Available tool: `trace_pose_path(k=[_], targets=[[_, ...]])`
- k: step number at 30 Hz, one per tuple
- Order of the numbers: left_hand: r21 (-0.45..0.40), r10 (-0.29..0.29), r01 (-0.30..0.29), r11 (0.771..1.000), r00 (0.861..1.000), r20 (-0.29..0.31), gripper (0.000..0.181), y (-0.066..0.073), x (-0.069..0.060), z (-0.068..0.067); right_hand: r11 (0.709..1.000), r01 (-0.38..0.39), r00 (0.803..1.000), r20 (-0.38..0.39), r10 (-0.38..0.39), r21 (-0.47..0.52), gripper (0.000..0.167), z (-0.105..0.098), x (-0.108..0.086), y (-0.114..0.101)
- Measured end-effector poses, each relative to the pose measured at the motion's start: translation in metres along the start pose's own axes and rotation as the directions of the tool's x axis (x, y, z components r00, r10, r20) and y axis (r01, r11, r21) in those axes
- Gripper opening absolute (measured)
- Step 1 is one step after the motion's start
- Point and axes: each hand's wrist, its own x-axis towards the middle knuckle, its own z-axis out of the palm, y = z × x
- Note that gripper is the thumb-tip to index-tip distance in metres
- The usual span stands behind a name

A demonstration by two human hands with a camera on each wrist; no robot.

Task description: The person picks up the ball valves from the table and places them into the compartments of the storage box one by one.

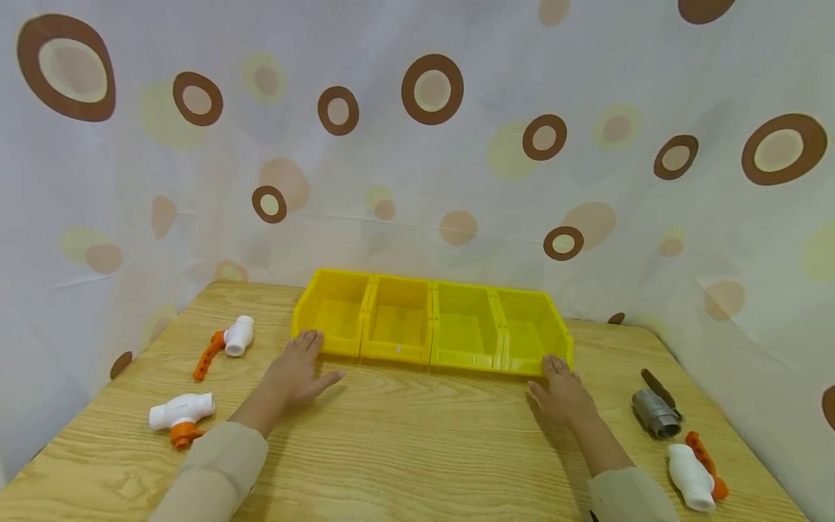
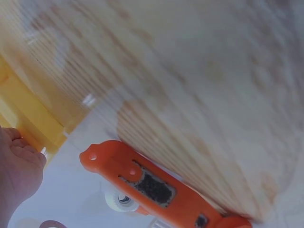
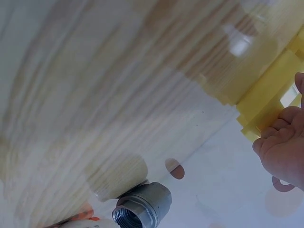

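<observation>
A row of several joined yellow storage bins [image 1: 394,351] stands at the back of the table. My left hand [image 1: 295,373] touches the front of the leftmost bin, fingers extended and thumb spread out to the right. At the other end, my right hand [image 1: 565,395] rests its fingers against the rightmost bin's front corner. The left wrist view shows the left hand [image 2: 20,173] by the yellow bin wall [image 2: 28,109]. In the right wrist view the right hand [image 3: 285,154] lies along the bin edge [image 3: 268,92]. Neither hand grips anything.
On the left lie two white ball valves, one farther back [image 1: 240,336] and one nearer [image 1: 183,411], with orange handles. To the right are a grey valve [image 1: 654,413] with a dark handle and another white-and-orange valve [image 1: 690,475]. A patterned curtain [image 1: 417,167] hangs behind the wooden table [image 1: 417,449].
</observation>
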Motion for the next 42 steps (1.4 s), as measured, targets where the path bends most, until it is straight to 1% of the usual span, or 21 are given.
trace_pose_path(k=[5, 10, 16, 19, 24, 30, 35, 42], targets=[[0.012, 0.000, 0.000, 1.000, 1.000, -0.006, 0.082, -0.0007, -0.0049, -0.0014, 1.000, 0.011, 1.000, -0.011, -0.011, -0.011, 0.066, -0.0004, -0.0006, -0.0040], [0.012, 0.009, -0.009, 1.000, 1.000, -0.015, 0.083, -0.0017, -0.0052, 0.0009, 0.999, 0.009, 0.999, -0.033, -0.010, -0.032, 0.065, -0.0001, -0.0014, -0.0039], [0.002, -0.010, 0.010, 1.000, 1.000, 0.022, 0.085, -0.0022, -0.0076, 0.0033, 0.999, 0.011, 1.000, -0.025, -0.012, -0.051, 0.066, 0.0033, -0.0026, -0.0028], [0.002, -0.011, 0.011, 1.000, 1.000, 0.020, 0.084, -0.0020, -0.0077, 0.0027, 0.998, 0.016, 0.999, -0.032, -0.018, -0.061, 0.065, 0.0033, -0.0026, -0.0028], [0.010, 0.005, -0.005, 1.000, 1.000, -0.001, 0.083, -0.0010, -0.0071, 0.0018, 0.998, 0.013, 0.999, -0.036, -0.015, -0.061, 0.065, 0.0003, -0.0026, -0.0031], [0.036, 0.028, -0.027, 0.999, 1.000, -0.011, 0.082, 0.0004, -0.0069, -0.0016, 0.998, 0.000, 1.000, -0.026, -0.002, -0.068, 0.066, -0.0022, -0.0037, -0.0039], [0.038, 0.037, -0.037, 0.999, 0.999, -0.007, 0.081, 0.0018, -0.0070, -0.0055, 0.997, 0.001, 0.999, -0.033, -0.003, -0.074, 0.066, -0.0028, -0.0055, -0.0041], [0.047, 0.042, -0.042, 0.998, 0.999, 0.007, 0.081, 0.0024, -0.0053, -0.0045, 0.995, 0.009, 0.999, -0.040, -0.013, -0.096, 0.066, -0.0030, -0.0066, -0.0023]])
